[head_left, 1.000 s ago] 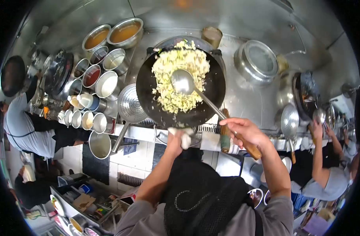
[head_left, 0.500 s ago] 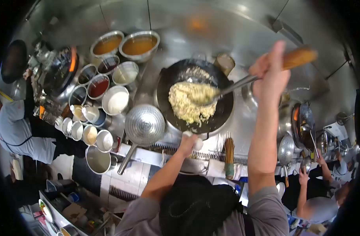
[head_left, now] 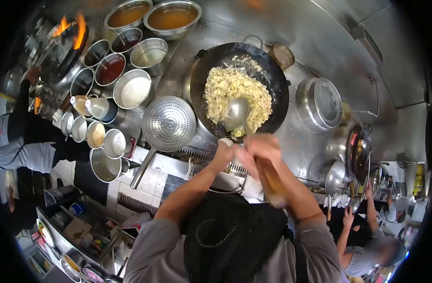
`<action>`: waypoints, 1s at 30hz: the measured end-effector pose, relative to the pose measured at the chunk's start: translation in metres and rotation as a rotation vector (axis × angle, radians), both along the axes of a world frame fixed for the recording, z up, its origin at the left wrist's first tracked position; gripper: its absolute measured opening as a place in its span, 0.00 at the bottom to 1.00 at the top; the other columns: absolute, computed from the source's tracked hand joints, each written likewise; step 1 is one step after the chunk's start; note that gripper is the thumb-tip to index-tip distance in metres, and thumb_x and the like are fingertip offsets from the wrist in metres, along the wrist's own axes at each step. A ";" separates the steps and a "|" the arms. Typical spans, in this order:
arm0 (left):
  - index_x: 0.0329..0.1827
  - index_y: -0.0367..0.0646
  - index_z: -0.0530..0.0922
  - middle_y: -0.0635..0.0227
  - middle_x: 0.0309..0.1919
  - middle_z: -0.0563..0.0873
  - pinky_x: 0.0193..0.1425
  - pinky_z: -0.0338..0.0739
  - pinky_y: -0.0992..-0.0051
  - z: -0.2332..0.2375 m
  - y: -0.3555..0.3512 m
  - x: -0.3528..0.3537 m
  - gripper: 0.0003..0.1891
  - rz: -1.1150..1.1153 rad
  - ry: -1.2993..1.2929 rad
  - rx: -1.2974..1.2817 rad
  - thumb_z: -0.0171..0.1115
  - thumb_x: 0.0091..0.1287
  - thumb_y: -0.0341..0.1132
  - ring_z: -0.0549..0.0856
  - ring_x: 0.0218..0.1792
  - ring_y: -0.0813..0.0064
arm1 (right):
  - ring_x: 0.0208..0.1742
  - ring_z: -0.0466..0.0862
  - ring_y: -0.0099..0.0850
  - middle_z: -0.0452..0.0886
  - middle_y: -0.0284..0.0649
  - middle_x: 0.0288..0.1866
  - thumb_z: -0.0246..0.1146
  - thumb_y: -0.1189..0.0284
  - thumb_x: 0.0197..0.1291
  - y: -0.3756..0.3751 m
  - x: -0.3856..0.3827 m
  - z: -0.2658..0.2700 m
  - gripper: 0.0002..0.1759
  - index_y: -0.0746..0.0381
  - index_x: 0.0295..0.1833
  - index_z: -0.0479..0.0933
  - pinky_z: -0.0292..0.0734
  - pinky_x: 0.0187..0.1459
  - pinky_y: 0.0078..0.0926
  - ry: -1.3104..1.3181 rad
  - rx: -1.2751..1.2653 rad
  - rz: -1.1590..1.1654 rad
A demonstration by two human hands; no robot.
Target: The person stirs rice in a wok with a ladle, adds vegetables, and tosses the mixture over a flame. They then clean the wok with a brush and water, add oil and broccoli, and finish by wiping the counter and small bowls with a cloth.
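A black wok (head_left: 277, 101) sits on the steel stove with a mound of pale yellow, rice-like food (head_left: 232, 85) in it. My left hand (head_left: 223, 154) is closed on a white cloth (head_left: 226, 141) at the wok's near edge. Slightly blurred, my right hand (head_left: 263, 148) is wrapped round the handle of a metal ladle (head_left: 237, 112), whose wooden end (head_left: 271, 184) points back toward my chest. The ladle's bowl rests against the near part of the food. Left of the wok lies a perforated metal strainer (head_left: 169, 123).
Bowls of orange liquid (head_left: 172, 18) and several containers of sauces and powders (head_left: 132, 89) stand left. A lidded steel pot (head_left: 320, 104) is right of the wok. Flames (head_left: 80, 32) rise at a far-left wok. Co-workers (head_left: 25, 141) stand at left and right (head_left: 374, 250).
My right hand has come down and left, bringing the ladle to the near side of the food. The food is spread wider. Flames now show at the far left, and the view has shifted.
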State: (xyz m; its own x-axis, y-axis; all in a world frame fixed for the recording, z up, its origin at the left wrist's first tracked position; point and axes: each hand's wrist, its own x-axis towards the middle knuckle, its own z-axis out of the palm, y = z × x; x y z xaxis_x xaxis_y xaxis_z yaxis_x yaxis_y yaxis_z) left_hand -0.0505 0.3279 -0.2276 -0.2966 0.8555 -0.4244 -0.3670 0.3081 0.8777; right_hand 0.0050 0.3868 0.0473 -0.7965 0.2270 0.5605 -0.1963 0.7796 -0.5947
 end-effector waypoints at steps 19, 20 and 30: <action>0.39 0.38 0.75 0.65 0.31 0.80 0.25 0.77 0.66 0.031 0.007 0.008 0.09 0.291 -0.565 -0.144 0.55 0.56 0.19 0.82 0.27 0.70 | 0.11 0.61 0.19 0.63 0.27 0.13 0.66 0.70 0.63 0.128 0.019 -0.012 0.20 0.56 0.21 0.67 0.54 0.14 0.23 0.753 -0.834 -0.685; 0.39 0.38 0.75 0.65 0.31 0.80 0.25 0.77 0.66 0.031 0.006 0.005 0.09 0.283 -0.558 -0.133 0.55 0.56 0.19 0.82 0.27 0.70 | 0.11 0.60 0.19 0.63 0.27 0.13 0.66 0.69 0.63 0.138 0.024 0.019 0.20 0.56 0.20 0.66 0.52 0.14 0.23 0.699 -0.782 -0.816; 0.37 0.40 0.74 0.65 0.29 0.79 0.26 0.76 0.63 0.014 0.006 0.003 0.07 0.236 -0.505 -0.280 0.60 0.57 0.23 0.81 0.26 0.68 | 0.12 0.61 0.19 0.63 0.26 0.15 0.66 0.74 0.61 0.180 -0.054 0.040 0.11 0.58 0.29 0.71 0.55 0.14 0.21 0.292 -0.971 -0.612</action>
